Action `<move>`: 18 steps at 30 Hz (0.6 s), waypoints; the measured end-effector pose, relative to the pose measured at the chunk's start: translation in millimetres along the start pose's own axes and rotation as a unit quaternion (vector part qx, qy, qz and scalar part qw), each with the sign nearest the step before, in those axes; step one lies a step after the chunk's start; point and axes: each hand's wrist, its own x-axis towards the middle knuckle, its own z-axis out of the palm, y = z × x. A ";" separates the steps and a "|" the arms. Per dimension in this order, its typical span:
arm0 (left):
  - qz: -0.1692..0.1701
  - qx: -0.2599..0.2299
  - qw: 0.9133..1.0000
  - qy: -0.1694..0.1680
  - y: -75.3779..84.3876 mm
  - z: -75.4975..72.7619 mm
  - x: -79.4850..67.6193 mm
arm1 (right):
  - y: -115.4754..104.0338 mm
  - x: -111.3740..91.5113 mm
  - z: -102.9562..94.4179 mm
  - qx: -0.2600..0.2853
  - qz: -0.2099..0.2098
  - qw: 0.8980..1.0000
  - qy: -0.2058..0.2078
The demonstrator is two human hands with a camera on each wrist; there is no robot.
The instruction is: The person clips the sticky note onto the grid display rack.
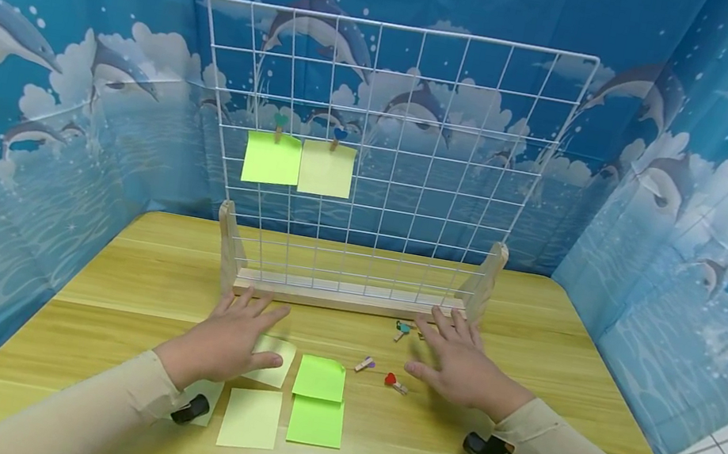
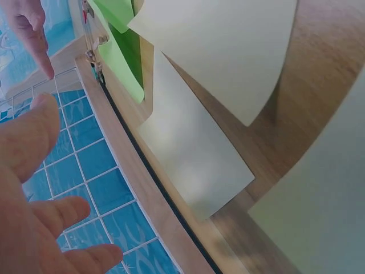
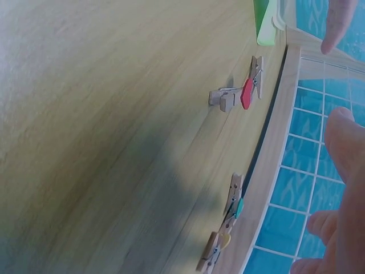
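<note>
My left hand (image 1: 225, 340) is spread palm down, holding nothing, over the pale yellow sticky notes (image 1: 272, 366) on the table. Beside them lie two green sticky notes (image 1: 316, 424), one overlapping the other. My right hand (image 1: 460, 364), fingers also spread and holding nothing, is just right of small wooden clothespins. One clothespin has a red heart (image 1: 391, 379), another a purple piece (image 1: 371, 364), and a teal one (image 1: 402, 328) lies farther back. On the white wire grid (image 1: 400, 182), clothespins hold a green note (image 1: 271, 163) and a pale yellow note (image 1: 325, 174) side by side.
Wooden feet (image 1: 486, 284) and a wooden base bar (image 1: 352, 299) carry the grid near the back of the wooden table (image 1: 134, 261). Blue dolphin-print curtains (image 1: 97, 134) enclose the back and sides. A black wrist device (image 1: 486, 450) sits below the right sleeve.
</note>
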 end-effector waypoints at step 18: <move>0.001 -0.003 1.000 -0.010 -2.4 2.6 -2.4 | -0.4 1.1 0.7 -0.002 -0.007 1.000 -0.012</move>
